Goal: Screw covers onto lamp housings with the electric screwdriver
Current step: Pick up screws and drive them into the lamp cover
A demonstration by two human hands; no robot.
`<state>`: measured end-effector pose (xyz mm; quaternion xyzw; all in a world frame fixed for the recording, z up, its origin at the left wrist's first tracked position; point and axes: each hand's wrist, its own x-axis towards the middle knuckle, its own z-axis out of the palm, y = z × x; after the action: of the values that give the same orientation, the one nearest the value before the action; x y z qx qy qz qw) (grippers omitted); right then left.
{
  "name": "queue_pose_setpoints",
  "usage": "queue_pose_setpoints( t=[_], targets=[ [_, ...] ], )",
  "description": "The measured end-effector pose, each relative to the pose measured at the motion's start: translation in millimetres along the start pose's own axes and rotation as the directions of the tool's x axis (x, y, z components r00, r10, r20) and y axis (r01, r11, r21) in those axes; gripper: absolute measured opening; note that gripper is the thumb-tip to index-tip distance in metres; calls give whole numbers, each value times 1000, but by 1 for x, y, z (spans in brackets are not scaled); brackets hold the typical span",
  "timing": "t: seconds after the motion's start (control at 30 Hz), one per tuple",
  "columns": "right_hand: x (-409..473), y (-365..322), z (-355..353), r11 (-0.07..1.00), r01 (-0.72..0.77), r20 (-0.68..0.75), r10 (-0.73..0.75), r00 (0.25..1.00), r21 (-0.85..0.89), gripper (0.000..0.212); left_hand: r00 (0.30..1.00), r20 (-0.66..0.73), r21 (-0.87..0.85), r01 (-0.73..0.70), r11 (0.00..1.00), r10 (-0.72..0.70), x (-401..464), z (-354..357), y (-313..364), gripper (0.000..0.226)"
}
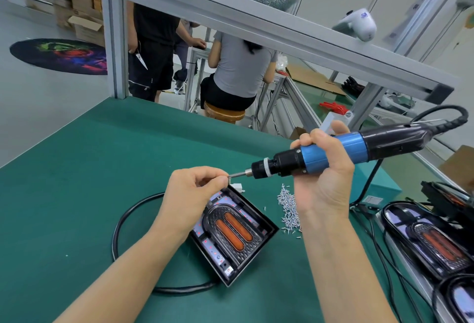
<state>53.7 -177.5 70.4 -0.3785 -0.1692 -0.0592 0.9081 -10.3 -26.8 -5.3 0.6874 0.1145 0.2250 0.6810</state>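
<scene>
Forearms low in frame; green mat, aluminium frame beyond.

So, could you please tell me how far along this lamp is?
Done: cover sits in the lamp housing. In hand: left hand brings something small, likely a screw, to the electric screwdriver bit, held by the right hand. Left: driving screws from the pile.

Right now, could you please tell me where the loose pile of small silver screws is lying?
In the head view, the pile of small silver screws lies on the green bench mat, just right of the black lamp housing and below the right hand.
</scene>
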Motion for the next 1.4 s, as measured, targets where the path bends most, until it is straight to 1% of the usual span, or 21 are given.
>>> queue_pose_setpoints(
  t=[0.1,0.17,0.23,0.3,0.43,0.5,0.57,0.7,0.8,0.9,1.0,1.17,1.4],
  targets=[
    [0,-3,0,999,-8,-1,8,1000,53,31,999,-8,-125,40,991,-41,-2,-2,2,14],
    [0,-5,1,997,-7,0,7,1000,76,31,997,37,-211,72,975,-65,-3,-3,4,14],
    [0,-6,1,997,0,7,0,1000,71,31,992,104,-263,102,959,-77,-5,-3,6,19],
    [0,-6,2,998,3,11,-3,1000,69,31,987,128,-268,125,955,-93,-7,0,8,20],
    [-1,-7,3,995,-10,9,9,1000,98,32,989,92,-271,134,953,-113,-7,6,11,13],
    [-1,-7,3,994,-16,6,16,1000,106,32,992,61,-264,125,956,-112,-7,7,12,14],
    [-1,-8,2,994,-26,4,25,1000,111,32,995,32,-219,100,970,-96,-8,6,12,15],
    [-1,-11,0,993,-35,11,34,999,108,31,1000,1,-35,-5,999,5,-10,2,13,21],
    [-1,-14,-1,992,-35,17,34,999,122,32,998,9,116,-62,991,61,-10,2,15,20],
    [-1,-14,0,992,-42,24,39,999,120,33,996,12,205,-86,975,85,-11,3,16,20],
    [-2,-14,0,994,-49,31,46,998,102,33,994,14,247,-107,963,107,-13,4,18,22],
    [-3,-16,-3,995,-44,24,42,999,88,32,995,29,233,-101,967,97,-14,5,19,21],
    [-3,-16,-2,998,-40,37,38,999,51,33,987,36,313,-158,937,155,-15,2,16,23]
  ],
)
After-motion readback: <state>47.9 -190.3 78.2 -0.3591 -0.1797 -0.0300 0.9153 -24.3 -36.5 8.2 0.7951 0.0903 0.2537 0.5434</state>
